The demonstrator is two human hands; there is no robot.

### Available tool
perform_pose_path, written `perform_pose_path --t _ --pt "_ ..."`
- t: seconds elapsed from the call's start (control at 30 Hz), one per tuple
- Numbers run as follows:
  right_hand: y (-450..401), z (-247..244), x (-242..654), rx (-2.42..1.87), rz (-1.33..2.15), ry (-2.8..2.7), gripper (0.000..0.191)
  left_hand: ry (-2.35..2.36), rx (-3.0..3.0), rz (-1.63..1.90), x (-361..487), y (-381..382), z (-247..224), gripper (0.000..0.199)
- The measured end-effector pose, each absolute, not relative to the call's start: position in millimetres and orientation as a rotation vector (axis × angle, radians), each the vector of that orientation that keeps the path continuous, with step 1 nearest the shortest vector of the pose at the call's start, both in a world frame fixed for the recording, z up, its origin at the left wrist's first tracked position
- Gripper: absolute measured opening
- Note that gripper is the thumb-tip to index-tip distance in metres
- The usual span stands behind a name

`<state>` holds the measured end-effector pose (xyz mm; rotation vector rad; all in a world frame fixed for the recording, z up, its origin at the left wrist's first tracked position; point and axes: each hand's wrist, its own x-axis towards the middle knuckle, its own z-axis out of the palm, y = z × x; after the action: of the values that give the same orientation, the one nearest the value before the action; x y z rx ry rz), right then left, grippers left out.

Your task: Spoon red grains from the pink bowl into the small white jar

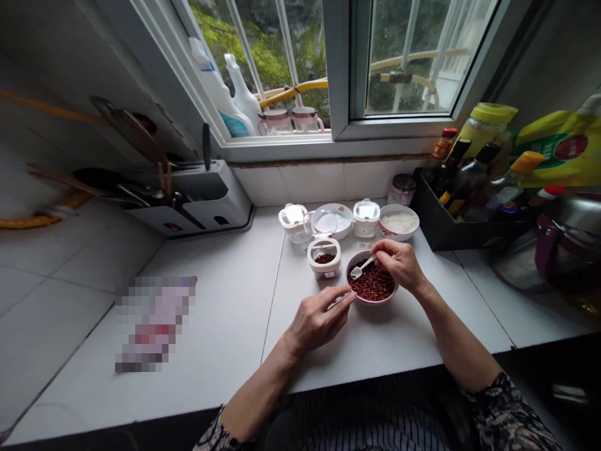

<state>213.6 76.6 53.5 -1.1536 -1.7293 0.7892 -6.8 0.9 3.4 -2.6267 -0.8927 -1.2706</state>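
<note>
A: "Striped clothing [361, 416] nearest cam, cut off at btm. Hands?"
B: "R hand [401, 266] pinches white spoon [356, 272] over bowl [374, 303] of dark red bits [375, 285], on counter [225, 300]. L hand [317, 317] at bowl's L rim; can't tell if gripping."
A: "Nearby?"
B: "Jar [325, 271] w/ similar bits just L of bowl, white bowl [399, 233] behind, black bin [440, 222] w/ bottles [474, 172] on R."
A: "Unclear?"
B: "Pixelated patch [157, 326] far L; metal pot [519, 263] cut off at R edge; spoon handle partly hidden by fingers."
</note>
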Motion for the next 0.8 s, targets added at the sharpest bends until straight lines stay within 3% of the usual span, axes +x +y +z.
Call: perform_pose_path --t 0.4,0.8 --pt "85.7 58.8 221.6 -1.155 1.159 -1.382 0.012 -0.860 -2.641 -1.300 -6.1 1.4 4.9 0.032" --pt "88.2 62.7 222.5 -1.163 1.207 -1.320 0.014 -0.875 -2.631 -1.279 -6.7 1.2 3.6 0.028"
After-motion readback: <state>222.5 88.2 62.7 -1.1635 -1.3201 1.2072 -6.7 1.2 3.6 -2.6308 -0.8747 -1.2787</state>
